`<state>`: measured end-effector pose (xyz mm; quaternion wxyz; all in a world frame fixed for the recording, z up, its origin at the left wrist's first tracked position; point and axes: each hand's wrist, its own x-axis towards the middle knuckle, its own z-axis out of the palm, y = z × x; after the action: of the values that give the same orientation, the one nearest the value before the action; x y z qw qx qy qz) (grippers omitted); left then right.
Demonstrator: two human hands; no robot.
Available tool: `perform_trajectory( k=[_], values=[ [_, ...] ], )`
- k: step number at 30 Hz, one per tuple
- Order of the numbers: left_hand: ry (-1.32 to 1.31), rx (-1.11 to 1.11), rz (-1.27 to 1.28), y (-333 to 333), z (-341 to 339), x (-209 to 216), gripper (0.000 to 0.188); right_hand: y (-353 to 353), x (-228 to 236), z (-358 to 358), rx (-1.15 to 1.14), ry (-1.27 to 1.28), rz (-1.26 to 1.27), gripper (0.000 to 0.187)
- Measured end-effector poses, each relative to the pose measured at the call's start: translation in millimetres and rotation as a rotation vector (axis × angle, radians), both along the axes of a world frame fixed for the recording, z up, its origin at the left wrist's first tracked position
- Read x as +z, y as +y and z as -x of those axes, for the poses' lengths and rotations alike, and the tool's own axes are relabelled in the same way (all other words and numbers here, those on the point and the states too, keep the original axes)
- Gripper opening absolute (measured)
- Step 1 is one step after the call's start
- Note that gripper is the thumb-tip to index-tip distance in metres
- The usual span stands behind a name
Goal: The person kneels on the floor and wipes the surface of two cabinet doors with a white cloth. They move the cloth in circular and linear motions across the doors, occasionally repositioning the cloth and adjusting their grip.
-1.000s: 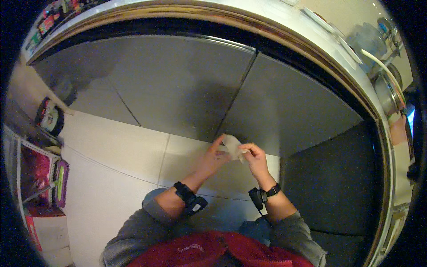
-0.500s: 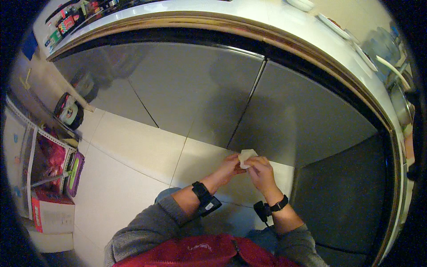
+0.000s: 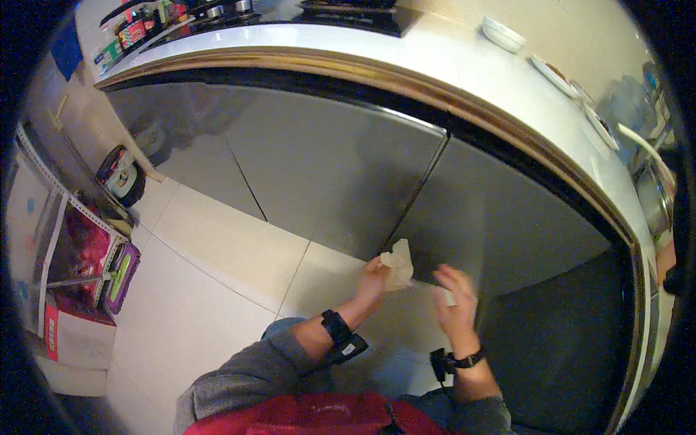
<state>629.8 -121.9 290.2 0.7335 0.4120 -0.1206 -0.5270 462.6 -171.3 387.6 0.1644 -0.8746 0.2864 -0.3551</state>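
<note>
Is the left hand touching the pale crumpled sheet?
Touching: the head view shows the left hand gripping the pale crumpled sheet at its left side.

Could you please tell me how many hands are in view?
2: the left hand, holding a crumpled pale sheet, and the right hand, blurred, to its right. Neither is fully hidden.

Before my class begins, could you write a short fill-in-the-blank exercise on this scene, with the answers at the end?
1. The crumpled pale sheet is held by the person's ____ hand.
2. Both sleeves are coloured ____.
3. The garment over the person's torso is mainly ____.
4. The countertop above the grey cabinet doors is coloured ____.

Missing words: left; grey; red; white.
</note>
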Motion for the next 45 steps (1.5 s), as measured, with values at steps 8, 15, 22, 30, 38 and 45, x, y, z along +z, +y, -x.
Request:
perform_trajectory(
  k=[8,15,22,30,38,45],
  values=[
    [-0.779,0.801,-0.006,53.6,-190.8,65.8,0.029,-86.3,185.9,63.0,-0.351,-0.259,0.938,0.022],
    [-1.793,1.317,0.014,48.1,-335.5,179.6,0.029,-144.4,235.3,56.6,-0.372,0.005,1.038,0.040],
    [-1.890,1.393,0.007,2.9,-344.9,209.3,0.011,-163.9,219.4,78.8,-0.296,0.099,1.025,0.051],
    [-1.986,0.985,0.603,-62.2,-184.4,212.2,0.013,-161.5,218.0,77.6,-0.318,0.076,0.979,0.044],
    [-2.231,1.207,0.459,-44.5,-243.2,202.1,0.017,-159.0,216.0,76.9,-0.374,-0.001,0.902,0.040],
    [-1.873,1.328,0.027,-5.3,-322.7,206.9,0.015,-161.0,214.6,73.7,-0.355,-0.027,0.911,0.039]
  ],
)
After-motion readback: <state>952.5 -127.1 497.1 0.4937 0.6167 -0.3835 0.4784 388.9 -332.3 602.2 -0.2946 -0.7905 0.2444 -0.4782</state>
